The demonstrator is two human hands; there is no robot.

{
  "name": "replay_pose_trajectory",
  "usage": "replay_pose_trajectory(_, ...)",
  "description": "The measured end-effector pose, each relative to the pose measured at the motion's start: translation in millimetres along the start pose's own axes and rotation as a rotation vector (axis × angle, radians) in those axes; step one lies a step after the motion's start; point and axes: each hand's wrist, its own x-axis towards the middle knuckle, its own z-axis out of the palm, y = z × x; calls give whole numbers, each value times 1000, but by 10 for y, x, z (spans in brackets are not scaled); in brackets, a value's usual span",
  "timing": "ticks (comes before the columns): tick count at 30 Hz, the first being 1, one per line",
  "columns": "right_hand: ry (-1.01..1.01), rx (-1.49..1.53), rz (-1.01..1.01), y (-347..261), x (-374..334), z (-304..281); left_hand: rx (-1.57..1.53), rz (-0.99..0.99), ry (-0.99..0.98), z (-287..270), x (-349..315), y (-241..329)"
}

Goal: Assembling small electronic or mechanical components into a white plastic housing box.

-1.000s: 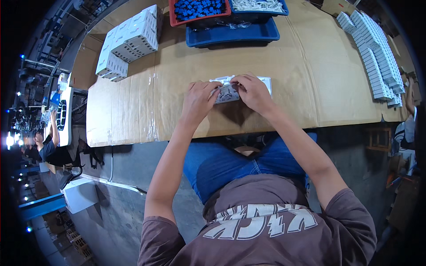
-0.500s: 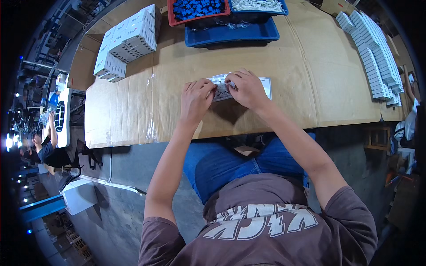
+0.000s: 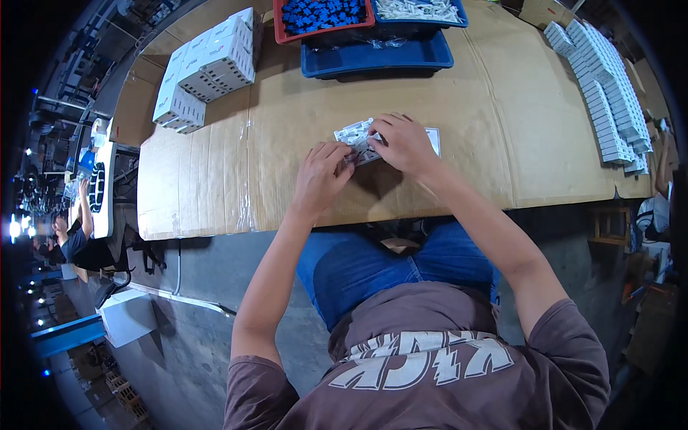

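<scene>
Between my hands, on the cardboard-covered table (image 3: pixel 287 204), lies a white item (image 3: pixel 351 134) with small dark marks and what look like loose white pieces on it. A flat white panel edge (image 3: pixel 433 140) shows beyond the right wrist. My left hand (image 3: pixel 320 175) has its fingers curled in at the item's near left edge, thumb and fingertips close together. From above, my right hand (image 3: pixel 403 143) pinches down on the item's middle. Fingers cover most of what each hand grips, and the exact kind of item cannot be made out.
White boxes (image 3: pixel 215 61) are stacked at the far left. Long rows of white boxes (image 3: pixel 605 93) stand at the right. At the back, a red bin (image 3: pixel 279 32) of blue parts and a blue bin of white parts sit over another blue bin (image 3: pixel 376 66). A person (image 3: pixel 75 236) is at another table, far left.
My left hand has shifted slightly nearer to me and turned, uncovering more of the white item's far left part. My right hand stays over the item, its fingers slightly moved.
</scene>
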Motion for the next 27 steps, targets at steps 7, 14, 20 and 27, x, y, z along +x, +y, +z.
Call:
replay_pose_trajectory(7,-183,-18,-69,104,90,-103,62,-19,-17,-8,6,172)
replay_pose_trajectory(14,-488,-83,-60,88,270,-234,60,-129,6,91,-86,214)
replay_pose_trajectory(20,-471,-141,-99,69,219,-210,176,1,99,176,-122,222)
replay_pose_trajectory(27,-458,-122,-78,32,238,-263,206,-29,65,176,-125,263)
